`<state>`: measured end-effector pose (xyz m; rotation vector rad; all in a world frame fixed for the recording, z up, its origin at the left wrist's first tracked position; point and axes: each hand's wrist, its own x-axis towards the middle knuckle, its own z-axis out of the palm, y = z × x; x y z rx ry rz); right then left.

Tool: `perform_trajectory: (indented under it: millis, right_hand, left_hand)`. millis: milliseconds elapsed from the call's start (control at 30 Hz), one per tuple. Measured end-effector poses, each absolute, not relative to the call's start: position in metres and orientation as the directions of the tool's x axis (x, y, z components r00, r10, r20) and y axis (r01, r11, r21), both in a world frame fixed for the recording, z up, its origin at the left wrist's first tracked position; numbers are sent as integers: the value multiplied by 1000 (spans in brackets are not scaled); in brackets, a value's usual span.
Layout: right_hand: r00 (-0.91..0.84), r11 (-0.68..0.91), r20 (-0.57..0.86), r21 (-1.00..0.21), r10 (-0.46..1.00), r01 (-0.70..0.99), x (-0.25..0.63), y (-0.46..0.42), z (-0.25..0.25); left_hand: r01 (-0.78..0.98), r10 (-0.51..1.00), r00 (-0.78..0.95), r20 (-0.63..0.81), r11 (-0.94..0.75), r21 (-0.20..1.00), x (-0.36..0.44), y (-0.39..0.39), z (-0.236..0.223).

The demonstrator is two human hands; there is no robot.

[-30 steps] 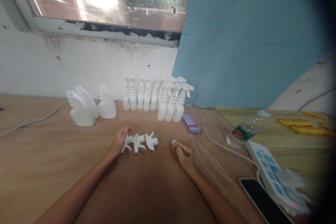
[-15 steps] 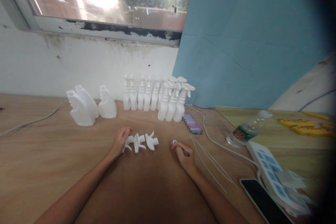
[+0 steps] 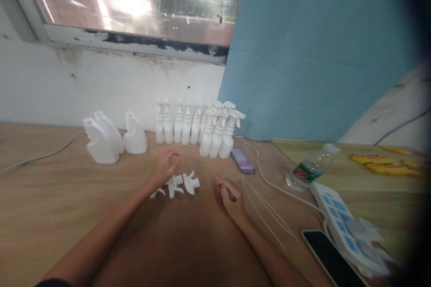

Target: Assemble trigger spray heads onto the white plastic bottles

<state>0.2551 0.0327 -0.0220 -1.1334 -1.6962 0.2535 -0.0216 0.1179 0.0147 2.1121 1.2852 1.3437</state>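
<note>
My left hand [image 3: 166, 166] is over the table with its fingers stretched and apart, just behind a row of white trigger spray heads. The right spray head [image 3: 191, 183] and the middle spray head [image 3: 174, 186] lie on their sides. My wrist partly hides the left spray head [image 3: 158, 193]. My right hand [image 3: 232, 198] is closed around a thin tool with a dark handle [image 3: 231, 195], held like a pen. Its slim tip points away to the left, and its exact kind does not show.
White spray bottles [image 3: 208, 136] with heads stand by the wall. Three headless bottles [image 3: 135, 139] are on the left. At right are thin white tubes [image 3: 266, 206], a blurred purple item [image 3: 243, 160], a water bottle [image 3: 308, 171], a power strip [image 3: 346, 224] and a phone [image 3: 332, 255].
My left hand has moved off the left spray head, away from me and to the right, and its fingers have spread. A small white ring by my right fingertips no longer shows.
</note>
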Motion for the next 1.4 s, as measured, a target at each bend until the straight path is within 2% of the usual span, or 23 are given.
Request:
perform_trajectory:
  millis: [100,200,367,600,733,833,1000,1133,1267,1333,1400]
  right_hand:
    - [-28,535,631,-633,776,559,255,32,-22]
    - [-25,537,636,-629,771,562,256,31,-22]
    - [-30,546,646,-619,763,564,259,31,-20]
    - [-1,559,671,-616,741,556,260,29,-14]
    - [105,524,635,-710,765,470,257,33,-4]
    - [164,473,565,-790,809,390,249,45,15]
    - [152,486,523,-844,838,228,226,67,78]
    - [34,515,522,-849,852,123,205,74,126]
    - [11,438,439,-898,898,38,186,72,138]
    - [33,394,393,-919,919,-28,179,69,134]
    - [62,368,364,-927,929,-76,174,65,129]
  left_hand:
    - [492,810,172,560,-563,664,24,156,44]
    - [483,828,123,547,-531,696,74,192,67]
    - [493,864,10,503,-442,750,124,218,77]
    - [463,870,-47,491,-416,783,121,198,81]
    - [438,838,-61,542,-465,769,88,168,95]
    - [399,831,-23,555,-502,768,58,137,106]
    - [151,864,153,479,-499,853,22,93,121]
    - [259,861,289,418,-490,832,10,76,131]
    - [397,820,451,352,-538,744,8,60,135]
    - [443,813,474,338,-552,706,10,54,134]
    - [508,838,420,349,-536,675,14,53,129]
